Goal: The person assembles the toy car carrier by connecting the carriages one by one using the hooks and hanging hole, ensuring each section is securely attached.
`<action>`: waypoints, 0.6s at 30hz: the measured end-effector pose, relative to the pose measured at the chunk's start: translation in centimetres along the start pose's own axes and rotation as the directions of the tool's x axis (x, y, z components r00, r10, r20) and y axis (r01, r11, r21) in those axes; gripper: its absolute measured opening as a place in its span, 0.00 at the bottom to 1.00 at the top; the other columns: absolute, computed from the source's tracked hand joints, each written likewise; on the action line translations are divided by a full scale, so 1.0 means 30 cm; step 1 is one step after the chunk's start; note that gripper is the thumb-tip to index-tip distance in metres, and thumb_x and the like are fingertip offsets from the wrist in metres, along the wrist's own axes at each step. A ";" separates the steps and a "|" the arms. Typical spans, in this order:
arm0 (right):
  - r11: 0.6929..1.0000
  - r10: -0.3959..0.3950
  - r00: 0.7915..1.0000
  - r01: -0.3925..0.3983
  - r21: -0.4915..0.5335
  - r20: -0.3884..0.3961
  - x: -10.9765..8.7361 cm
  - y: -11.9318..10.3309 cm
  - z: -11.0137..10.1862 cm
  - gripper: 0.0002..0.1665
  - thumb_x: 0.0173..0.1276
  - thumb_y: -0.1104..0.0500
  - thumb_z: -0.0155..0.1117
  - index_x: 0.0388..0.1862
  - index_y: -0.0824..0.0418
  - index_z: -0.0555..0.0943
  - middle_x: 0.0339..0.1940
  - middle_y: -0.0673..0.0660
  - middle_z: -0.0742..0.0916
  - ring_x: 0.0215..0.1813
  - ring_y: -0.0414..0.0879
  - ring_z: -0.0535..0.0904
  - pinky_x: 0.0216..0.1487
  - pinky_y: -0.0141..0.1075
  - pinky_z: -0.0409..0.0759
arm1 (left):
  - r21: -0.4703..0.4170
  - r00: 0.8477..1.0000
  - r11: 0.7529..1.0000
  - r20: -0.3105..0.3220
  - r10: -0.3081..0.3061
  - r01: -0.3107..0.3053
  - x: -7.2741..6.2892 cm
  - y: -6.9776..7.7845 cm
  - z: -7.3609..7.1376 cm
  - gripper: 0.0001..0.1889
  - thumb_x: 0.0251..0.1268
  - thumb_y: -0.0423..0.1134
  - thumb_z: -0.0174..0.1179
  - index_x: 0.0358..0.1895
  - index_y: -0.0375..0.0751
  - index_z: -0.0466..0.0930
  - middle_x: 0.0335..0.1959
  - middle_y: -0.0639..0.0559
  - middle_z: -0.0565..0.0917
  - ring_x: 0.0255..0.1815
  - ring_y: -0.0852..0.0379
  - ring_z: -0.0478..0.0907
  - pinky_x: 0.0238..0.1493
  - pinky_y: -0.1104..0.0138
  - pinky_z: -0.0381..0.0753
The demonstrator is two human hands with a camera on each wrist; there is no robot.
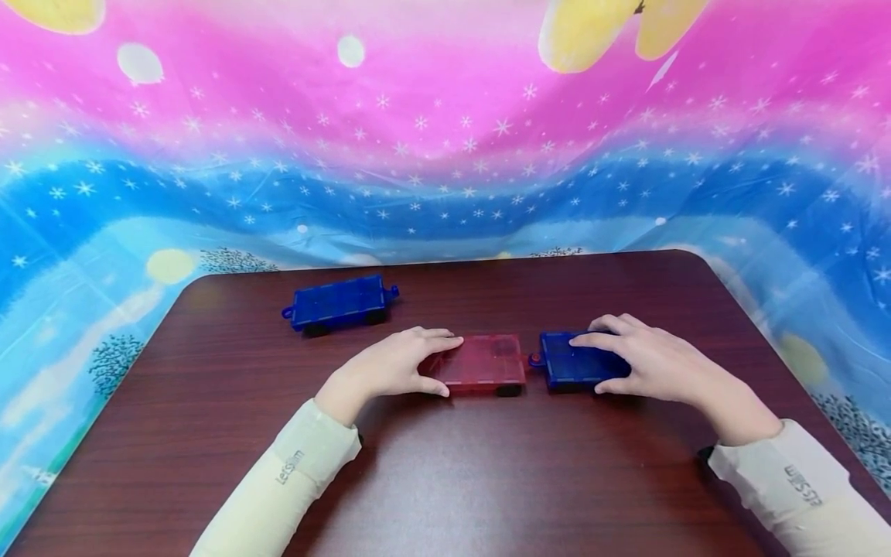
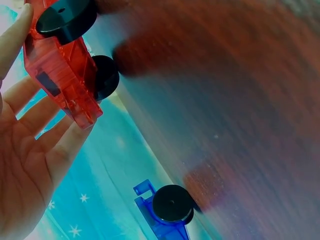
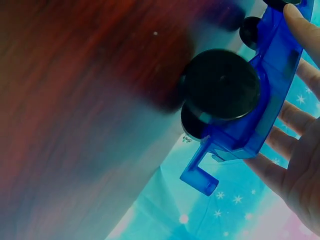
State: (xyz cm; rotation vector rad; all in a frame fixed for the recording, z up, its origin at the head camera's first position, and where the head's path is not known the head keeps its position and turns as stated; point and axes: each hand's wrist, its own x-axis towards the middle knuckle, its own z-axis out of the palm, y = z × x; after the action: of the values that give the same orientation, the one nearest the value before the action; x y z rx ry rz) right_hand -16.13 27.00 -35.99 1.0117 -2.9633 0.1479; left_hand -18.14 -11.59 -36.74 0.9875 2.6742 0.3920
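In the head view my left hand (image 1: 393, 367) grips the left end of a translucent red toy car base (image 1: 487, 362), thumb along its near side and fingers along the far side. Black wheels (image 2: 67, 21) show under it in the left wrist view. My right hand (image 1: 661, 363) holds a translucent blue toy car base (image 1: 565, 367) the same way, at its right end. The two bases stand in line on the table, and their couplings (image 1: 534, 360) overlap between them. A blue hook (image 3: 200, 177) sticks out of the blue base's end in the right wrist view.
A second blue car base (image 1: 337, 303) stands farther back on the left, slightly angled, with a coupling at each end. The dark wood-grain table (image 1: 487, 480) has rounded back corners. Behind it hangs a pink and blue snowflake cloth (image 1: 431, 155).
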 end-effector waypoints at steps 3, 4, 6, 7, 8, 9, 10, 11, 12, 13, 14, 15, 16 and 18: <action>1.000 0.011 1.000 -0.011 0.007 0.008 -0.001 -0.001 0.003 0.38 0.55 0.43 0.78 0.66 0.42 0.77 0.61 0.57 0.79 0.60 0.53 0.74 0.49 0.50 0.83 | 0.003 1.000 1.000 0.000 -0.002 0.002 -0.003 -0.002 0.001 0.42 0.59 0.60 0.68 0.76 0.53 0.64 0.77 0.47 0.66 0.76 0.46 0.64 0.73 0.51 0.67; 1.000 0.012 1.000 -0.012 0.006 0.008 -0.001 -0.002 0.004 0.38 0.55 0.43 0.78 0.66 0.42 0.77 0.61 0.57 0.79 0.60 0.53 0.74 0.49 0.51 0.83 | 0.005 1.000 1.000 0.000 -0.002 0.002 -0.004 -0.003 0.001 0.42 0.59 0.60 0.68 0.76 0.53 0.64 0.77 0.48 0.66 0.76 0.46 0.64 0.73 0.51 0.67; 1.000 0.015 1.000 -0.015 0.004 0.005 -0.001 -0.003 0.006 0.38 0.55 0.43 0.77 0.66 0.43 0.77 0.62 0.57 0.79 0.60 0.54 0.74 0.49 0.51 0.83 | 0.007 1.000 1.000 0.000 -0.001 0.001 -0.007 -0.005 0.003 0.42 0.59 0.60 0.67 0.76 0.53 0.63 0.77 0.47 0.66 0.76 0.46 0.64 0.73 0.51 0.67; 1.000 0.017 1.000 -0.017 0.002 0.004 -0.002 -0.004 0.006 0.38 0.55 0.43 0.77 0.66 0.43 0.77 0.62 0.57 0.79 0.60 0.54 0.74 0.50 0.52 0.83 | 0.010 1.000 1.000 0.000 -0.002 0.002 -0.008 -0.005 0.004 0.42 0.60 0.60 0.67 0.76 0.53 0.63 0.77 0.47 0.65 0.76 0.46 0.64 0.73 0.51 0.67; 1.000 0.019 1.000 -0.019 0.001 0.004 -0.002 -0.006 0.006 0.38 0.55 0.43 0.77 0.66 0.43 0.77 0.62 0.57 0.79 0.61 0.54 0.74 0.50 0.52 0.82 | 0.013 1.000 1.000 0.000 0.000 0.000 -0.009 -0.006 0.005 0.42 0.60 0.60 0.67 0.76 0.52 0.63 0.77 0.47 0.65 0.76 0.46 0.63 0.73 0.51 0.67; 1.000 0.020 1.000 -0.020 0.000 0.004 -0.003 -0.007 0.006 0.38 0.55 0.43 0.77 0.66 0.44 0.77 0.62 0.57 0.79 0.61 0.54 0.74 0.51 0.52 0.82 | 0.017 1.000 1.000 -0.001 0.001 -0.001 -0.010 -0.006 0.006 0.42 0.60 0.60 0.66 0.77 0.52 0.62 0.77 0.47 0.65 0.77 0.46 0.63 0.73 0.51 0.68; 1.000 0.024 1.000 -0.024 -0.002 0.006 -0.004 -0.008 0.006 0.38 0.55 0.43 0.77 0.66 0.44 0.77 0.62 0.57 0.79 0.61 0.55 0.74 0.51 0.53 0.82 | 0.019 1.000 1.000 -0.002 0.001 -0.001 -0.011 -0.006 0.007 0.42 0.61 0.60 0.66 0.77 0.52 0.62 0.77 0.47 0.65 0.77 0.46 0.63 0.73 0.51 0.68; 1.000 0.028 1.000 -0.028 -0.002 0.007 -0.005 -0.009 0.005 0.39 0.55 0.43 0.77 0.67 0.44 0.77 0.63 0.58 0.79 0.62 0.55 0.74 0.52 0.53 0.82 | 0.021 1.000 1.000 -0.003 0.002 -0.002 -0.012 -0.005 0.007 0.42 0.61 0.60 0.66 0.77 0.52 0.62 0.77 0.47 0.64 0.77 0.46 0.63 0.73 0.51 0.68; 1.000 0.031 0.999 -0.031 -0.001 0.009 -0.006 -0.010 0.003 0.39 0.56 0.43 0.77 0.67 0.44 0.77 0.63 0.58 0.79 0.62 0.55 0.74 0.52 0.54 0.82 | 0.024 1.000 1.000 -0.005 0.003 -0.003 -0.014 -0.005 0.007 0.42 0.61 0.60 0.66 0.77 0.52 0.61 0.77 0.48 0.64 0.77 0.46 0.62 0.73 0.51 0.68; 0.999 0.033 0.999 -0.033 0.002 0.010 -0.007 -0.011 0.002 0.39 0.56 0.44 0.77 0.68 0.44 0.76 0.64 0.58 0.79 0.63 0.56 0.74 0.52 0.54 0.82 | 0.029 1.000 1.000 -0.007 0.005 -0.004 -0.016 -0.005 0.008 0.42 0.61 0.60 0.65 0.77 0.53 0.61 0.77 0.48 0.64 0.77 0.47 0.62 0.73 0.52 0.68; 0.999 0.034 0.999 -0.035 0.006 0.011 -0.008 -0.012 0.000 0.40 0.56 0.44 0.77 0.68 0.44 0.76 0.64 0.58 0.79 0.63 0.56 0.74 0.53 0.55 0.81 | 0.029 1.000 1.000 -0.009 0.007 -0.007 -0.017 -0.004 0.008 0.42 0.62 0.60 0.65 0.77 0.52 0.61 0.78 0.48 0.64 0.77 0.47 0.61 0.73 0.52 0.68; 0.999 0.034 0.999 -0.034 0.010 0.010 -0.009 -0.012 -0.001 0.40 0.56 0.44 0.77 0.69 0.45 0.75 0.65 0.58 0.78 0.64 0.56 0.73 0.54 0.55 0.81 | 0.027 1.000 1.000 -0.011 0.009 -0.009 -0.020 -0.004 0.008 0.42 0.62 0.60 0.65 0.77 0.53 0.61 0.78 0.49 0.64 0.78 0.47 0.61 0.73 0.52 0.68; 0.999 0.035 0.999 -0.035 0.015 0.010 -0.010 -0.013 -0.003 0.41 0.56 0.44 0.77 0.69 0.45 0.75 0.65 0.58 0.78 0.64 0.56 0.73 0.54 0.55 0.81 | 0.022 1.000 1.000 -0.015 0.012 -0.012 -0.023 -0.004 0.007 0.42 0.62 0.61 0.64 0.77 0.53 0.61 0.78 0.49 0.63 0.78 0.47 0.61 0.73 0.52 0.68; 0.999 0.033 0.999 -0.033 0.025 0.005 -0.009 -0.015 -0.007 0.42 0.56 0.44 0.77 0.70 0.45 0.74 0.66 0.58 0.78 0.65 0.57 0.73 0.55 0.56 0.80 | 0.014 1.000 1.000 -0.025 0.018 -0.018 -0.030 -0.008 0.003 0.42 0.62 0.61 0.64 0.77 0.53 0.61 0.78 0.49 0.63 0.78 0.47 0.60 0.73 0.52 0.68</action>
State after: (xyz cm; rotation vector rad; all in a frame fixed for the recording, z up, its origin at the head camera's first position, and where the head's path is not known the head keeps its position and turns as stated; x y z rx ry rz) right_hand -15.63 26.83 -35.75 0.9679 -2.9903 0.1841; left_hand -17.59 -12.36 -36.76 1.0178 2.6951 0.3931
